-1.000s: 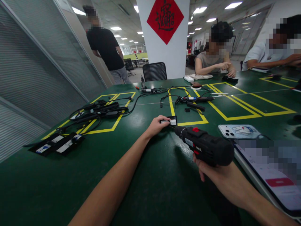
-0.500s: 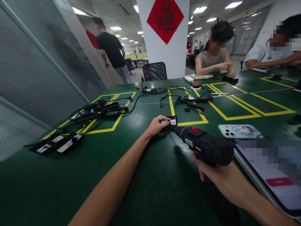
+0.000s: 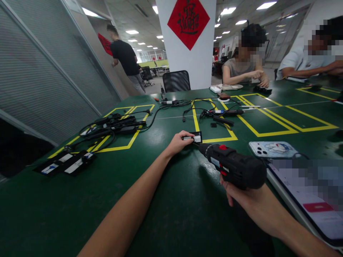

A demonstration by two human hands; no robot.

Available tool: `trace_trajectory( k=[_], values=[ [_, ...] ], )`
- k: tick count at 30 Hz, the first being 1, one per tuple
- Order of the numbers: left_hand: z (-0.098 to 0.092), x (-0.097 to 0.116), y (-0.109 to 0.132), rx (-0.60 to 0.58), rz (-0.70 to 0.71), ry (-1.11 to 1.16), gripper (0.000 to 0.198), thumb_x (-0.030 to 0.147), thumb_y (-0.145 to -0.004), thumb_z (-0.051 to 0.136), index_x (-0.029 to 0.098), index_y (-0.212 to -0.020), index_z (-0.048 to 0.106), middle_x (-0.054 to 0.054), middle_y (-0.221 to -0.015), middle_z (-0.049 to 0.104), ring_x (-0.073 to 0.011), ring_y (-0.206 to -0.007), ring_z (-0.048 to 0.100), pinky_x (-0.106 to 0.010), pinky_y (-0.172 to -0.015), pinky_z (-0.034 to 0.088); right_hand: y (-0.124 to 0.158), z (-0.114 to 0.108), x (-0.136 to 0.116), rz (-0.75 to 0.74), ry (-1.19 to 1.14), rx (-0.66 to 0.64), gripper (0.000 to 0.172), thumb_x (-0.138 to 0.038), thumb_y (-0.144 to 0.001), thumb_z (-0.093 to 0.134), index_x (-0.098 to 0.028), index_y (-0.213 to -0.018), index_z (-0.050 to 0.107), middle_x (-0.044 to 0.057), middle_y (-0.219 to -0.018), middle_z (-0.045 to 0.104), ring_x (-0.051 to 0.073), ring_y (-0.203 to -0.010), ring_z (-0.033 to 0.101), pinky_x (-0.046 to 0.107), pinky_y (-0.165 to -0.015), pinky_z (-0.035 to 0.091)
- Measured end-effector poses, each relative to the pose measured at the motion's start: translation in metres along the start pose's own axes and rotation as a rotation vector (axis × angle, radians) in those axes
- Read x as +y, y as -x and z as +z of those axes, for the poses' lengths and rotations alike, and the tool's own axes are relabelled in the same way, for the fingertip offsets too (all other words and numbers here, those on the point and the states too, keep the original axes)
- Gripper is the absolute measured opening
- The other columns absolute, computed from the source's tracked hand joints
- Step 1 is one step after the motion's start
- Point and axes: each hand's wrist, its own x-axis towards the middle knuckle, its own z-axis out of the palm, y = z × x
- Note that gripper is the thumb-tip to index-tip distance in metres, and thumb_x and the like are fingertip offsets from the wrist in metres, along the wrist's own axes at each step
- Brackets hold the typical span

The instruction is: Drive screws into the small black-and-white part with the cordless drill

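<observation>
My right hand (image 3: 245, 198) is wrapped round the grip of a black cordless drill (image 3: 233, 164) with red details. The drill lies level and points away to the left. Its tip meets the near side of a small flat black piece with a white label (image 3: 197, 137); whether bit and piece touch is too small to tell. My left hand (image 3: 179, 142) is closed on that piece, fingers over its top and left end, pressing it near the table surface. Part of the piece is hidden by these fingers.
Black cables and adapters (image 3: 115, 125) lie in a yellow-taped area at left, beside labelled black pieces (image 3: 77, 164). A pen-shaped tool (image 3: 227, 112) and cables lie beyond my hands. A phone (image 3: 273, 149) and a laptop-like screen (image 3: 308, 196) sit at right. Two people sit across the table.
My hands, the drill and the labelled piece have hardly moved. In the background, the standing person has shifted slightly, and a dark shape has appeared at the left edge.
</observation>
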Motion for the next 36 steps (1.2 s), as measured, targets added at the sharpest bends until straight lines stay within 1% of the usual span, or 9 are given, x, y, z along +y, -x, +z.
trace_trajectory(
  k=[5,11,16,19,27,36],
  values=[
    [0.0002,-0.0025,-0.0004,0.000,0.009,0.001,0.026,0.031,-0.075,0.064,0.021,-0.098,0.070,-0.004,-0.102,0.064,-0.0193,-0.095,0.060,-0.031,-0.086,0.045,0.0001,0.0002,0.0007,-0.026,0.008,0.015,0.024,-0.038,-0.081,0.051,-0.020,-0.070,0.062,0.003,-0.064,0.064,0.020,-0.066,0.062,0.028,-0.055,0.046],
    [0.0006,-0.0038,-0.0002,-0.006,0.011,0.004,0.026,0.032,-0.075,0.064,0.021,-0.098,0.070,-0.004,-0.102,0.064,-0.0196,-0.096,0.059,-0.031,-0.087,0.045,-0.0003,-0.0011,-0.0008,-0.024,0.010,0.002,0.020,-0.037,-0.079,0.052,-0.021,-0.077,0.064,0.003,-0.065,0.064,0.019,-0.064,0.063,0.028,-0.054,0.047],
    [0.0004,-0.0017,0.0003,-0.008,-0.004,0.004,0.026,0.032,-0.075,0.063,0.021,-0.098,0.070,-0.004,-0.102,0.064,-0.0193,-0.094,0.060,-0.031,-0.086,0.045,-0.0013,-0.0016,0.0027,-0.032,0.008,-0.033,0.020,-0.036,-0.081,0.051,-0.021,-0.081,0.063,0.004,-0.070,0.066,0.020,-0.068,0.063,0.027,-0.052,0.045],
    [0.0002,-0.0001,0.0005,-0.009,-0.010,0.006,0.026,0.032,-0.075,0.064,0.021,-0.097,0.070,-0.004,-0.103,0.064,-0.0195,-0.096,0.060,-0.031,-0.087,0.045,-0.0017,-0.0018,0.0034,-0.036,0.016,-0.028,0.020,-0.037,-0.081,0.051,-0.021,-0.082,0.063,0.004,-0.071,0.066,0.020,-0.069,0.063,0.027,-0.052,0.044],
    [0.0000,0.0016,0.0008,-0.010,-0.030,0.008,0.027,0.032,-0.074,0.064,0.021,-0.098,0.070,-0.004,-0.104,0.064,-0.0196,-0.095,0.060,-0.031,-0.086,0.046,-0.0013,-0.0006,0.0020,-0.050,0.024,-0.008,0.021,-0.037,-0.080,0.051,-0.021,-0.072,0.061,0.003,-0.066,0.064,0.020,-0.070,0.063,0.027,-0.054,0.045],
    [0.0002,0.0000,0.0001,-0.012,-0.021,0.007,0.026,0.031,-0.075,0.063,0.021,-0.098,0.070,-0.004,-0.104,0.064,-0.0202,-0.098,0.059,-0.032,-0.088,0.045,-0.0009,0.0000,0.0014,-0.034,0.016,-0.006,0.022,-0.038,-0.080,0.052,-0.021,-0.071,0.061,0.003,-0.066,0.065,0.020,-0.069,0.063,0.027,-0.053,0.046]
  ],
)
